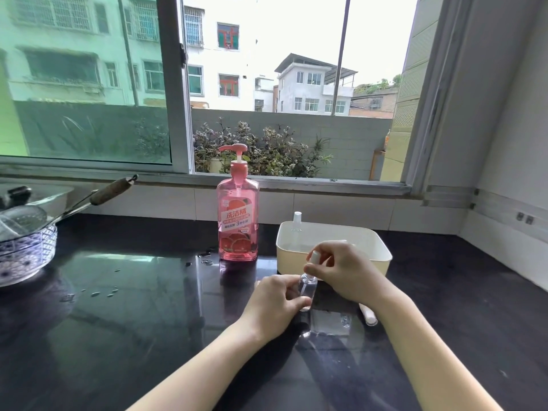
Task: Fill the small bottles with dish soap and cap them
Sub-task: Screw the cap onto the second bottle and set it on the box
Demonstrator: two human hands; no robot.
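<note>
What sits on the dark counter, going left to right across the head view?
Patterned clear glass bowl → pink pump bottle of dish soap → small clear plastic bottle → white cylindrical cap lying flat.

Left hand [274,302] grips the small bottle [308,287]; right hand [348,272] pinches its cap [313,258].

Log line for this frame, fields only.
left hand: grips small clear bottle | right hand: pinches its white spray cap | pink dish soap pump bottle: upright behind | second small bottle: in cream tub
</note>
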